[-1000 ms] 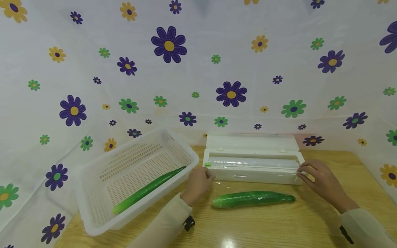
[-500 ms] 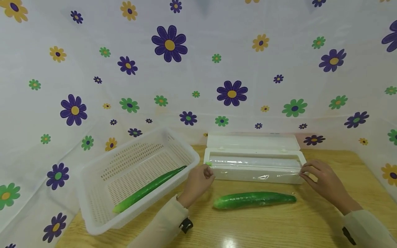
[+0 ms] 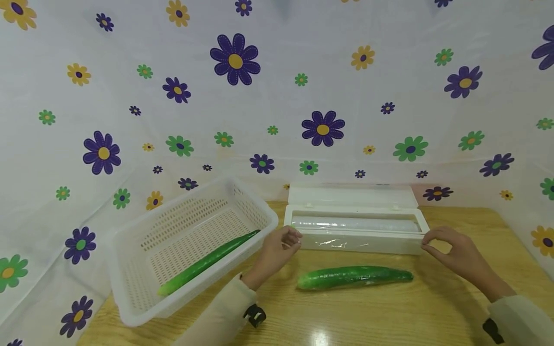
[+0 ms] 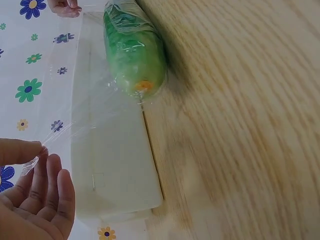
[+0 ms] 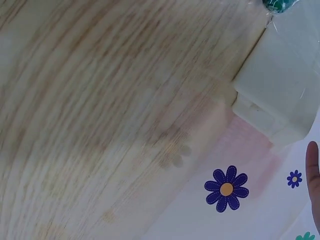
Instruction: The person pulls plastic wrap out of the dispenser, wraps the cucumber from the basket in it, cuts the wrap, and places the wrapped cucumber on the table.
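"What's in your left hand point(image 4: 40, 195)?"

"Clear film point(image 4: 75, 120). I pinch its edge between thumb and forefinger, the tips closed on it, while my other fingers bend loosely and hold nothing."

"And your right hand point(image 3: 456, 250)?"

"Thumb and forefinger meet at the tips there too, pinching the film's far end, so it stretches from one hand to the other."

"Where's the cucumber point(image 3: 355, 278)?"

"Lying on the table point(image 3: 346, 317) between my hands, a little nearer to me than my grip, with film around it."

"What else is about?"

"Just beyond the cucumber, between my hands, sits a white box point(image 4: 115, 175), lid point(image 3: 350, 197) up, a roll point(image 3: 355, 224) inside. Left of my left hand, a white basket point(image 3: 134, 318) holds a second cucumber point(image 3: 209, 262)."
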### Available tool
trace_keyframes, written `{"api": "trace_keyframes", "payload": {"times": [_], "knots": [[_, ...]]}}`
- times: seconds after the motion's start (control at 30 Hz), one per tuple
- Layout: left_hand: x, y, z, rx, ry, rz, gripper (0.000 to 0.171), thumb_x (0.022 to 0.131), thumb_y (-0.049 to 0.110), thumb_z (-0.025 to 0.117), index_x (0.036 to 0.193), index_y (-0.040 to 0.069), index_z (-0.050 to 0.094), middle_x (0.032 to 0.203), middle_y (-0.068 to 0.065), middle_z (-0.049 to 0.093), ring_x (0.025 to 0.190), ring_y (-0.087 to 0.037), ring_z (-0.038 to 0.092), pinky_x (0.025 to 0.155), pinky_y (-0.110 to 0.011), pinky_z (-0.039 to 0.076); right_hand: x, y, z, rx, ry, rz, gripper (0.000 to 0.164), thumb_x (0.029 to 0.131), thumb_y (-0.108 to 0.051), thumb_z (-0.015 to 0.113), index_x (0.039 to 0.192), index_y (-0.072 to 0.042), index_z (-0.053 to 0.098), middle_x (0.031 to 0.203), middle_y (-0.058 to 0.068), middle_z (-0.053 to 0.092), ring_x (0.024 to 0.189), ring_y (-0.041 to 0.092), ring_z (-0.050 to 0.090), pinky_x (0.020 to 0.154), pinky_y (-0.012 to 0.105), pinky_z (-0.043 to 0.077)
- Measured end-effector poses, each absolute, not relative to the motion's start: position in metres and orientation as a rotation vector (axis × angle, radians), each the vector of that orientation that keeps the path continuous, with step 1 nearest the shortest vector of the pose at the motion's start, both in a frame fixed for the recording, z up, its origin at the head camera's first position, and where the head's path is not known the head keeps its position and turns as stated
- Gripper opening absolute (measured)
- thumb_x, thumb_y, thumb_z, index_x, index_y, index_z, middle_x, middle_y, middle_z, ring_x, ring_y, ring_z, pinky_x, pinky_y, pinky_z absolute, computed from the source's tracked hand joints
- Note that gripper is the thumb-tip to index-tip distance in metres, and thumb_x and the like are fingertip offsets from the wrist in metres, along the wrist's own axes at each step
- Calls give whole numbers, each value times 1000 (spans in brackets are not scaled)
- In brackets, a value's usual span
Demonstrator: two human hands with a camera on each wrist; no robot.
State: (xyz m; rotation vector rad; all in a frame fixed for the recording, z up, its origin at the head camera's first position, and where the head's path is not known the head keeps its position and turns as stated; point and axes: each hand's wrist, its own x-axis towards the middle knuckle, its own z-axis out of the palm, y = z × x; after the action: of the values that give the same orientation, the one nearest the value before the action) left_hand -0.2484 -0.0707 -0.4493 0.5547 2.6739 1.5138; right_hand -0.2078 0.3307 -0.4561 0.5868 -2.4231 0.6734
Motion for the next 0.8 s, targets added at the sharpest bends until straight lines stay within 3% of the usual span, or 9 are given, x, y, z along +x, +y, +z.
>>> {"api": "trace_keyframes", "payload": {"times": [0.27, 0.47, 0.8], "knots": [[-244, -76, -448, 634, 2670, 1480, 10, 88, 9, 63, 97, 8, 67, 91, -6, 68, 82, -13, 61, 70, -19, 50, -204, 331, -454, 637, -2446, 746, 36, 62, 9, 78, 81, -19, 65, 83, -3, 66, 86, -18, 48, 73, 2, 41], [-238, -81, -445, 786, 2589, 1459, 9, 90, 10, 61, 95, 8, 68, 93, -9, 69, 82, -13, 60, 72, -19, 50, -201, 333, -449, 748, -2496, 864, 28, 73, 1, 75, 82, -22, 62, 78, -6, 63, 75, -9, 53, 62, 11, 44], [-232, -91, -450, 1051, 2531, 1251, 5, 89, 20, 64, 89, 16, 67, 94, 2, 66, 89, -8, 60, 81, -24, 51, -196, 343, -447, 949, -2650, 1076, 24, 76, 7, 69, 83, -15, 63, 81, -5, 64, 73, -3, 54, 58, 17, 46]]}}
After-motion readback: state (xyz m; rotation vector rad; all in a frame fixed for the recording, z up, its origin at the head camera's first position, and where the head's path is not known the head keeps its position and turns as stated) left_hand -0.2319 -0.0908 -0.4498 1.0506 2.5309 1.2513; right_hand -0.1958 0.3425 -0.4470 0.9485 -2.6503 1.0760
